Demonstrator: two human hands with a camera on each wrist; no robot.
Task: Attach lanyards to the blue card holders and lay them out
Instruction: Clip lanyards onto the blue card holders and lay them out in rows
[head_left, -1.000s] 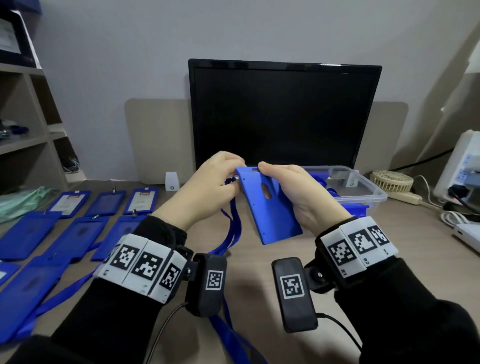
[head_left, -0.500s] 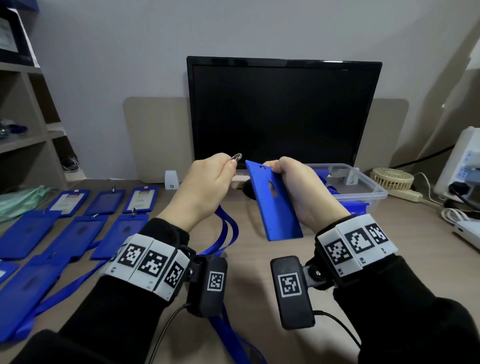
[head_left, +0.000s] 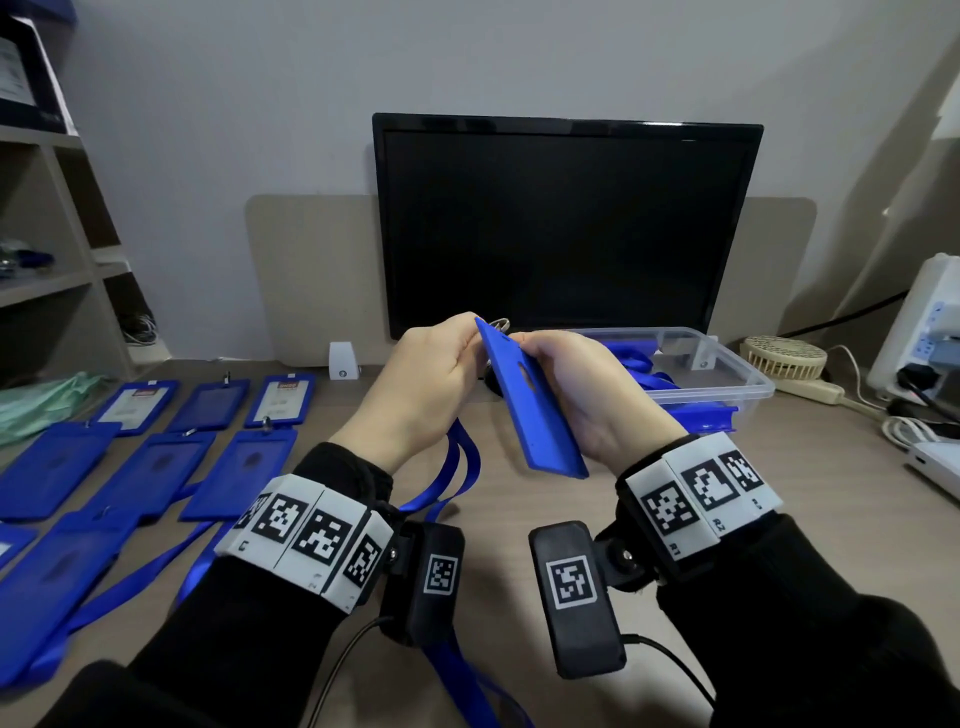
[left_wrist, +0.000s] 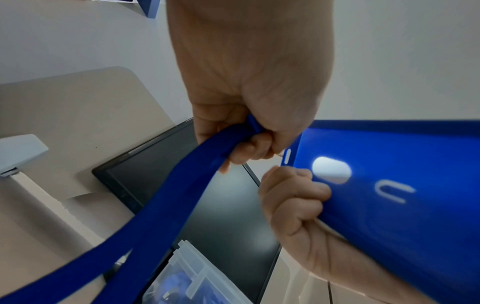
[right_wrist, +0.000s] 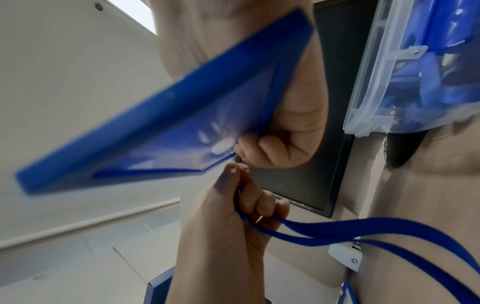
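Head view shows your right hand (head_left: 582, 395) gripping a flat, rigid blue plastic card holder (head_left: 530, 410) above the desk. Its long axis runs from its slotted top end, up by your fingertips, down toward your right wrist. Your left hand (head_left: 431, 379) is clenched around the clip end of a blue fabric lanyard (head_left: 457, 467) — a metal clip (head_left: 500, 325) peeks out just beside the holder's top edge. The slot sits right next to your left fingers, so that hand is nearer; whether the clip has entered the slot cannot be told.
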